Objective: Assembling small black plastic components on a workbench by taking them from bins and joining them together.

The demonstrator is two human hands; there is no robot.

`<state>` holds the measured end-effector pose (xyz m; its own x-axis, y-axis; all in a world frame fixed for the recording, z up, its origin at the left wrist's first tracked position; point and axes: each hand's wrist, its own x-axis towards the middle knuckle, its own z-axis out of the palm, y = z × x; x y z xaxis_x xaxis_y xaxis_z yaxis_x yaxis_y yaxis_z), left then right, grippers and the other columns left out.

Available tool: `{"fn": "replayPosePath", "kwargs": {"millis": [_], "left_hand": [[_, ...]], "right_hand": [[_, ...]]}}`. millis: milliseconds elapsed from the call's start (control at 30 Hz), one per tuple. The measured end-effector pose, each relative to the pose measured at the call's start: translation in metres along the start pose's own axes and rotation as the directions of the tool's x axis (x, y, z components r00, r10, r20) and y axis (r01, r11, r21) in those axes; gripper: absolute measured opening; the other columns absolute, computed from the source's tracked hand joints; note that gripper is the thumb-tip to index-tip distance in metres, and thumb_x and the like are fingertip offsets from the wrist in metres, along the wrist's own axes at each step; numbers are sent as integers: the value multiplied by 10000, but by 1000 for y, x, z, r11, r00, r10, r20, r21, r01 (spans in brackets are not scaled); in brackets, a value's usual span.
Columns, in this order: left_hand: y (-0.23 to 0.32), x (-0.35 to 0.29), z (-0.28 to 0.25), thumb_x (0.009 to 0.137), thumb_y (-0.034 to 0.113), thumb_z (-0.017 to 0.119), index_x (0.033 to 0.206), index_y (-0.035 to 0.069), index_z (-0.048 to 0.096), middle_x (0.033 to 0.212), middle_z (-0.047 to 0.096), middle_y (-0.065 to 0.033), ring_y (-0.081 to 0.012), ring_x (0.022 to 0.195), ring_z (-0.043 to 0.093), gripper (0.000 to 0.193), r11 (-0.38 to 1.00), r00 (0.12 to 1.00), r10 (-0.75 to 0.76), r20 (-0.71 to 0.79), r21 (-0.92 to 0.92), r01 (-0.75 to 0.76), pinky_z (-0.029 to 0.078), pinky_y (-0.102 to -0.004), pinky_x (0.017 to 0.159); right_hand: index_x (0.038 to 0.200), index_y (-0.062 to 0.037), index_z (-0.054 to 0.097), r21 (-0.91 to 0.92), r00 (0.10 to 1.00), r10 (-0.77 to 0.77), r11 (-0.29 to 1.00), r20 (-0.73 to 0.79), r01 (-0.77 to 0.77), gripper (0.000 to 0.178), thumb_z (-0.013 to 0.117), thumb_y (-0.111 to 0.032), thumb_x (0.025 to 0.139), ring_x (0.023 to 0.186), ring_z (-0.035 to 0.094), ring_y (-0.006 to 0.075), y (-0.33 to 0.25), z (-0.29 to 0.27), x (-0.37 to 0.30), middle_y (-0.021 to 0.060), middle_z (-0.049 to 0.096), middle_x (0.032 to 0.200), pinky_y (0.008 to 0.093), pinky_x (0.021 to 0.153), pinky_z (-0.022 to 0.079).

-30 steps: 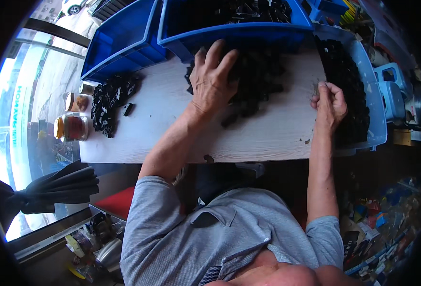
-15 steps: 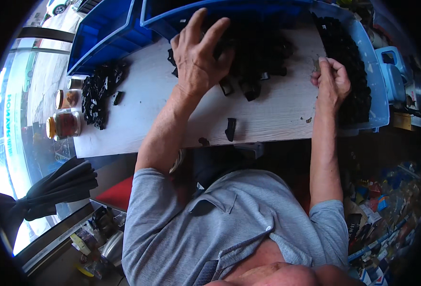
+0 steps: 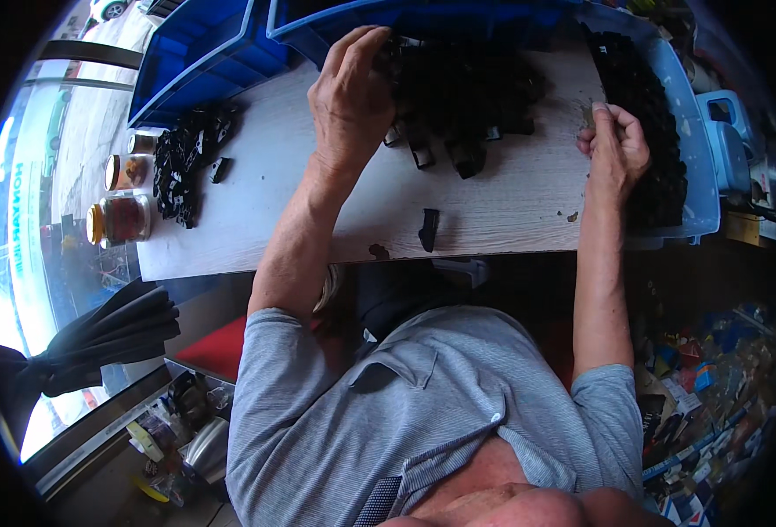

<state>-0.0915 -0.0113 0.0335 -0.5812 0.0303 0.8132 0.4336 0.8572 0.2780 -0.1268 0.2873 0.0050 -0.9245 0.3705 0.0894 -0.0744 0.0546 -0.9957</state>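
Observation:
My left hand (image 3: 350,104) is at the left edge of a heap of small black plastic parts (image 3: 467,88). Its fingers are curled together toward the heap, and what lies within them is hidden. My right hand (image 3: 614,151) is closed in a pinch above the table's right side, beside the bin of black parts. A small grey-brown patch shows at its fingertips, too unclear to name. One single black part (image 3: 428,230) lies near the table's front edge, apart from both hands.
A smaller pile of black parts (image 3: 181,167) lies on the left, beside several lidded jars (image 3: 124,220). Blue bins (image 3: 199,66) line the back. A translucent bin (image 3: 702,189) full of black parts stands right, with a light-blue plastic container (image 3: 726,140) beyond it.
My left hand has drawn its spread fingers together and shifted slightly left at the heap. My right hand keeps its pinch in nearly the same place. The view has shifted slightly.

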Motion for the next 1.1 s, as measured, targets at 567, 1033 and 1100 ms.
{"fn": "replayPosePath", "kwargs": {"millis": [567, 1033, 1100], "left_hand": [[3, -1, 2, 778, -134, 614, 1188, 112, 645, 1168, 684, -104, -327, 1003, 700, 479, 999, 999, -35, 31, -22, 36, 593, -394, 836], [6, 1, 4, 824, -136, 575, 1237, 114, 653, 1162, 701, -105, -278, 1033, 709, 489, 996, 995, -83, 62, -7, 84, 597, -363, 861], [7, 2, 5, 836, -126, 580, 1237, 105, 653, 1149, 704, -107, -256, 1011, 717, 469, 997, 996, -76, 52, 5, 76, 599, -348, 850]], "right_hand": [[997, -56, 689, 2, 1000, 20, 1000, -7, -20, 143, 739, -160, 913, 594, 566, 50, 1, -1, 3, -6, 634, 726, 213, 545, 494], [996, -53, 684, -11, 1000, -3, 1000, 9, 3, 144, 727, -170, 922, 614, 571, 54, 1, -1, 2, 5, 646, 763, 214, 541, 489], [997, -54, 685, -28, 1000, -4, 1000, 12, 4, 147, 725, -175, 924, 611, 570, 55, 3, -3, 4, 5, 645, 759, 214, 541, 489]]}}
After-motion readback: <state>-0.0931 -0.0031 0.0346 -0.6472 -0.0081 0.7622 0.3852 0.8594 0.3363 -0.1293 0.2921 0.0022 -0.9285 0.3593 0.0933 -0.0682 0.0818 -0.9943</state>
